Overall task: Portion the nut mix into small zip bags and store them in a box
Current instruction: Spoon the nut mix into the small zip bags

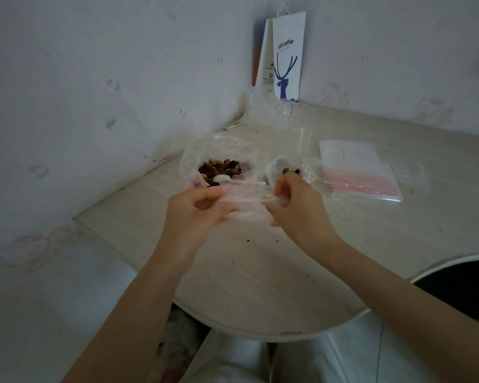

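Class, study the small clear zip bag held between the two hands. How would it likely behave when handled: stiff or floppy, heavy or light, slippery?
Probably floppy: the zip bag creases between the left hand and right hand, which pinch it. Likely very light: no nuts show inside. Possibly slippery, as the film looks smooth.

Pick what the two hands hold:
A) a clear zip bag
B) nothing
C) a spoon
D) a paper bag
A: the left hand and the right hand each pinch an end of one clear zip bag, stretched between them above the table.
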